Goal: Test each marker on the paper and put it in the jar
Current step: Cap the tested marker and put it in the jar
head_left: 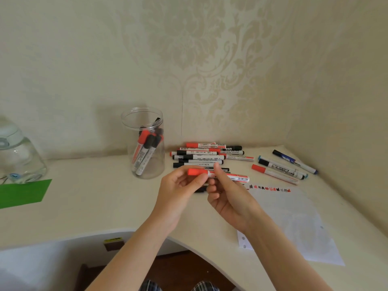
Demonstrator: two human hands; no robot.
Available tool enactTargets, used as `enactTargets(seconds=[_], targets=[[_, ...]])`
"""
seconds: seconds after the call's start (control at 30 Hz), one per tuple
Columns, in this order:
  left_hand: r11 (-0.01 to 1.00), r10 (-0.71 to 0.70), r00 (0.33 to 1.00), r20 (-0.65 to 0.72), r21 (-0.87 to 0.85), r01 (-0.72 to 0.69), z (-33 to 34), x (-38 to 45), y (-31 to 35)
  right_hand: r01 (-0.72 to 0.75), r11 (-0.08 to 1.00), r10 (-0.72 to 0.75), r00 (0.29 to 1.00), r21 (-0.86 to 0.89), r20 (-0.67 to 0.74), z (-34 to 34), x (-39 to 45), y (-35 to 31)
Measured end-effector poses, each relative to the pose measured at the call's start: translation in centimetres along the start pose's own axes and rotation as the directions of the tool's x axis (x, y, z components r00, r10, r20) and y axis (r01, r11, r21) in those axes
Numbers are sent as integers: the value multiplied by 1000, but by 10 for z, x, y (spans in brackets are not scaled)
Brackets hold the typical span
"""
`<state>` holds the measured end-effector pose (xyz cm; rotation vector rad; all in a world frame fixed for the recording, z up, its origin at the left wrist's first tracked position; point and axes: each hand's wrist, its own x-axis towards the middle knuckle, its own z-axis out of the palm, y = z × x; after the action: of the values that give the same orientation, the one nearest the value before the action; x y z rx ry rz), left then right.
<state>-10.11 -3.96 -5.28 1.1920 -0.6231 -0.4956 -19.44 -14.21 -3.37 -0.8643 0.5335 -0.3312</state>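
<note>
you have the red marker (218, 174) held level above the counter (94, 204), between the jar (144, 143) and the paper (294, 219). your left hand (180, 185) pinches its red cap, your right hand (226, 196) curls round the barrel, so both grips are closed on it. it looks like the uncapping step; next, pull the cap straight off and bring the tip to the paper.

On the tabletop (94, 202), a jar (144, 143) holding markers sits at eleven o'clock, a loose marker pile (207, 156) at twelve, paper (294, 217) at three, both hands before the pile.
</note>
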Motion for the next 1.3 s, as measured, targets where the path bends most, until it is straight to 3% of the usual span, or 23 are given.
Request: enactTargets(seconds=[0.07,0.13,0.17,0.23,0.27,0.3,0.4,0.47,0.57,0.67,0.73,0.83,0.97,1.07,1.17,1.3], targets=[[999,-1,998,-58,-35,-1,-5,4,2,4,991,-3,1000,-133,9,-6,2,1],[998,41,989,-139,-42,-47,-16,14,14,53,876,-97,993,-479,-68,-18,7,1],[996,82,982,-171,-20,-86,-23,20,23,89,708,-208,974,-701,-86,-27,10,1],[986,167,962,-215,56,-159,-38,33,48,140,186,-422,905,-973,49,-42,21,0],[976,212,951,-226,101,-193,-44,39,61,147,-28,-456,878,-989,144,-48,26,-1],[963,259,938,-230,137,-232,-50,45,75,153,-171,-450,867,-973,215,-51,31,-2],[903,413,881,-231,231,-362,-63,59,114,143,-399,-372,878,-906,302,-50,42,-6],[851,503,835,-223,297,-434,-71,69,136,146,-475,-331,884,-868,330,-47,46,-9],[745,589,785,-189,504,-437,-81,89,153,155,-511,-298,890,-845,344,-45,51,-8],[596,537,835,-121,754,-275,-86,106,145,155,-507,-273,904,-848,329,-44,55,-8],[516,478,873,-91,834,-195,-85,111,131,173,-491,-251,911,-854,328,-44,56,-7],[488,463,883,-76,853,-183,-76,112,119,214,-383,-294,894,-899,338,-47,53,-7],[378,591,806,-19,890,-256,-65,115,122,251,-191,-459,832,-949,312,-58,43,-18],[335,547,837,-20,921,-197,-71,122,123,231,-212,-503,807,-950,309,-70,38,-25],[372,439,893,-105,925,-75,-80,121,116,234,-190,-541,786,-954,300,-78,34,-26],[379,377,914,-147,925,-8,-83,113,104,235,-186,-532,792,-954,299,-78,34,-19]])
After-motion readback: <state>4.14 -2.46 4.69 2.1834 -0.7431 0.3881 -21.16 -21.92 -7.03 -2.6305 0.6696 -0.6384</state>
